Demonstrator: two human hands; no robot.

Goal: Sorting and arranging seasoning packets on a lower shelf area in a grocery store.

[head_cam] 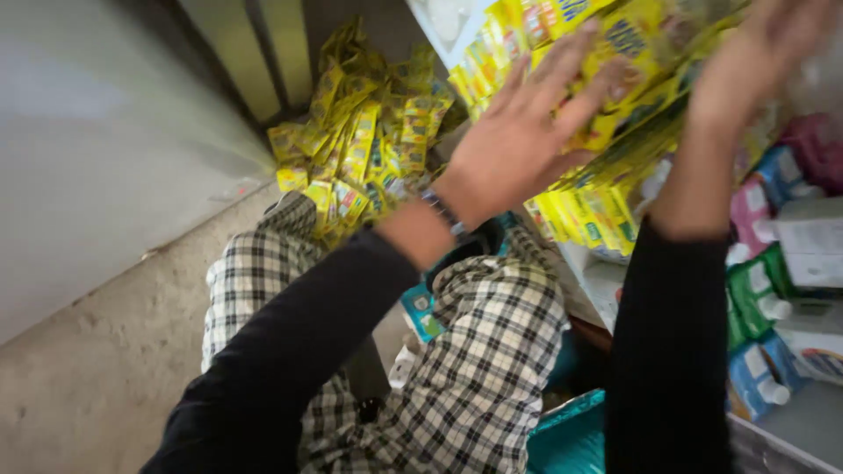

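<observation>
My left hand (527, 132) is raised with its fingers spread, pressed flat against a hanging bunch of yellow sachet strips (615, 61) at the top right. My right hand (764, 61) reaches up into the same bunch from the right; its fingers are blurred and partly hidden among the strips, so its grip is unclear. Both arms wear black sleeves, and a band sits on the left wrist. Below lie my knees in checked black-and-white trousers (492, 351).
A heap of more yellow sachets (360, 149) lies on the floor by the wall. White shelves (606, 281) at the right hold green, blue and pink packets (764, 298). A concrete floor (97, 369) spreads to the left. A teal bag (571, 439) sits below.
</observation>
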